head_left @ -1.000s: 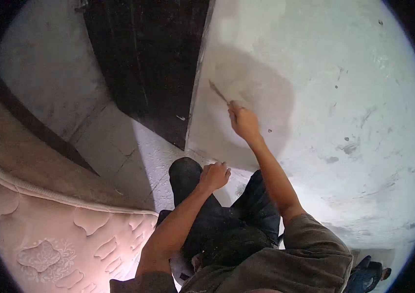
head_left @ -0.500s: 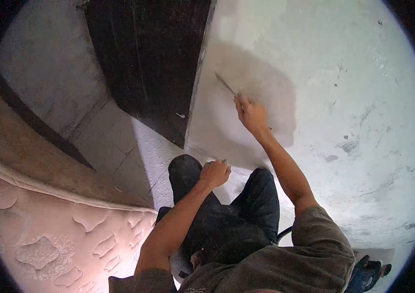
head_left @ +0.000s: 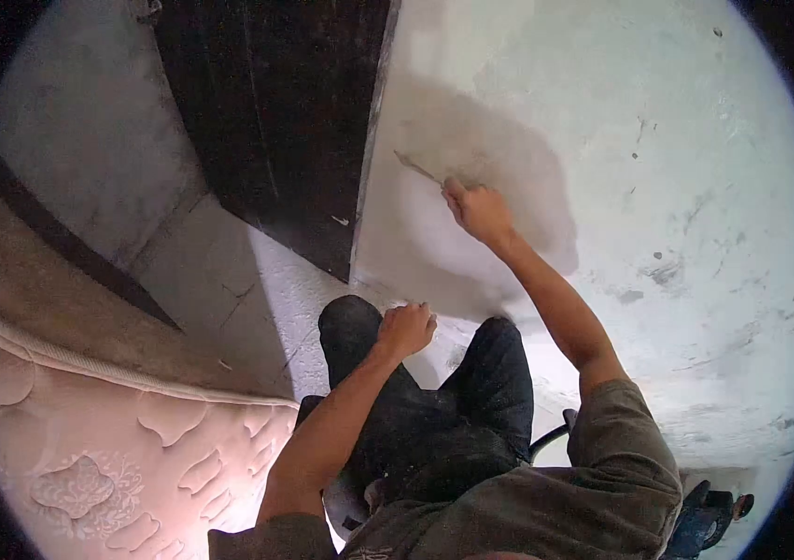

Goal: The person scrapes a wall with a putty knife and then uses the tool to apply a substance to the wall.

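My right hand (head_left: 479, 213) is closed round the handle of a thin putty knife (head_left: 418, 169). The knife's blade points up and left, against or close to the pale wall (head_left: 621, 196); whether it touches is hard to tell. A shadow of the arm and head falls on the wall around it. My left hand (head_left: 406, 329) rests by my left knee with its fingers curled; what it holds, if anything, is hidden.
A dark door panel (head_left: 275, 121) stands left of the wall. A pink quilted mattress (head_left: 126, 448) leans at the lower left, beside tiled floor (head_left: 215, 266). Dark items (head_left: 705, 518) lie at the lower right.
My right hand and the putty knife have shifted slightly left, and the blade lies at a flatter angle. My left hand has hardly moved. The view has shifted a little.
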Demonstrator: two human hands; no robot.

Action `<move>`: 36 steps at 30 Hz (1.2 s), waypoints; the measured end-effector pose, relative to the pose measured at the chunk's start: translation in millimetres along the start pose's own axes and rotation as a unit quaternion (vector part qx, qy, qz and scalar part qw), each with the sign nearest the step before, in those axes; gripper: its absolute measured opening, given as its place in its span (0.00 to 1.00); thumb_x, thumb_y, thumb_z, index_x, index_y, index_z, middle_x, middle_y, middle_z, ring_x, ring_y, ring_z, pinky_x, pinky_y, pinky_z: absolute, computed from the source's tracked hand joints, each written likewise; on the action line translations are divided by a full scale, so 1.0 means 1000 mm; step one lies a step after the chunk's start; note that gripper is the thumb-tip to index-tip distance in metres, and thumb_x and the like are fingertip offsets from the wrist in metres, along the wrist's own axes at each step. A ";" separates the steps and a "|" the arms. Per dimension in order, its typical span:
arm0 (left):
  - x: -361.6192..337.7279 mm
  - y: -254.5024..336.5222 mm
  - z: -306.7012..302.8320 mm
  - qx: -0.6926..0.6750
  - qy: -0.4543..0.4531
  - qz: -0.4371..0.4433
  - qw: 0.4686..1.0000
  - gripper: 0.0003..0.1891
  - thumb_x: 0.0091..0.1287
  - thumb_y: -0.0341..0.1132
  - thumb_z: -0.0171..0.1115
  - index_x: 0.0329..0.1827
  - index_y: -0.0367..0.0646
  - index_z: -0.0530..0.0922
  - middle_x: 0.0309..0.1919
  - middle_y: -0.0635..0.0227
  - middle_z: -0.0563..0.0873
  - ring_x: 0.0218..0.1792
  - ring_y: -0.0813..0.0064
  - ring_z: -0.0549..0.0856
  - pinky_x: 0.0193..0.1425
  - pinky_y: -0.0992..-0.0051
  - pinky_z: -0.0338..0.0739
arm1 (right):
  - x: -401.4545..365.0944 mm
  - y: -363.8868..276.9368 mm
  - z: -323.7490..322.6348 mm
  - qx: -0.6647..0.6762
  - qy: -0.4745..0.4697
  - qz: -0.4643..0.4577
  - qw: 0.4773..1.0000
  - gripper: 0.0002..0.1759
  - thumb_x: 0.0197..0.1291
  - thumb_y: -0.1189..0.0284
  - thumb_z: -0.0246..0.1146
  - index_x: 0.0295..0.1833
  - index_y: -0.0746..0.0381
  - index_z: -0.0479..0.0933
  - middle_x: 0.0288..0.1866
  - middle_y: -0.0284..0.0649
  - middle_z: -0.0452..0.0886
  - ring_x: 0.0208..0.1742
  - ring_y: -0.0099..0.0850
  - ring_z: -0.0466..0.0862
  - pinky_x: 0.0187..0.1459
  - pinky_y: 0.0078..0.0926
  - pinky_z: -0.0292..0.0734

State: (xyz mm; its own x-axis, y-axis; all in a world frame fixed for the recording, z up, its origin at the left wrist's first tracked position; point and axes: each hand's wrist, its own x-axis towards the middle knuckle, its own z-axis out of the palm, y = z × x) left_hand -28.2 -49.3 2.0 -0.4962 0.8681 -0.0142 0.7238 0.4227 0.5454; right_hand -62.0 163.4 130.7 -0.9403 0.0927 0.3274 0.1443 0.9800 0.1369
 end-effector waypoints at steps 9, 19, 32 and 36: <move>0.002 -0.006 0.003 0.015 0.003 0.014 1.000 0.18 0.68 0.43 0.52 0.45 0.33 0.78 0.36 0.48 0.84 0.38 0.51 0.86 0.48 0.53 0.78 | -0.001 0.009 0.020 0.017 0.050 -0.025 0.998 0.11 0.66 0.62 0.56 0.43 0.56 0.78 0.20 0.48 0.80 0.21 0.47 0.81 0.25 0.47 0.76; 0.002 -0.004 0.001 0.001 0.005 0.000 1.000 0.17 0.69 0.44 0.52 0.43 0.36 0.77 0.35 0.49 0.84 0.38 0.48 0.84 0.46 0.51 0.78 | -0.005 0.008 0.011 0.030 0.105 -0.001 0.994 0.10 0.67 0.61 0.55 0.42 0.55 0.75 0.22 0.45 0.81 0.21 0.47 0.81 0.23 0.46 0.76; 0.004 -0.011 0.011 -0.019 -0.001 0.005 1.000 0.18 0.69 0.44 0.51 0.44 0.35 0.78 0.35 0.48 0.84 0.39 0.47 0.84 0.46 0.50 0.77 | 0.001 0.007 0.004 0.007 0.055 0.009 0.998 0.13 0.68 0.61 0.53 0.51 0.56 0.72 0.25 0.49 0.82 0.26 0.50 0.83 0.26 0.49 0.77; 0.002 -0.007 0.006 -0.006 0.007 0.007 1.000 0.19 0.69 0.45 0.51 0.43 0.35 0.78 0.35 0.48 0.84 0.39 0.48 0.84 0.47 0.51 0.77 | -0.002 0.007 -0.006 -0.028 -0.059 -0.017 0.998 0.13 0.69 0.60 0.51 0.50 0.55 0.72 0.25 0.50 0.82 0.28 0.49 0.84 0.27 0.49 0.78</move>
State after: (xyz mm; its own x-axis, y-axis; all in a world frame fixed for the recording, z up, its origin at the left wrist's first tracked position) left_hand -31.7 -48.8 -7.5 -0.4920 0.8706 0.0054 0.7250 0.4062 0.5562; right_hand -57.0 168.6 136.5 -0.9743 0.0829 0.2097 0.1255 0.9720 0.1988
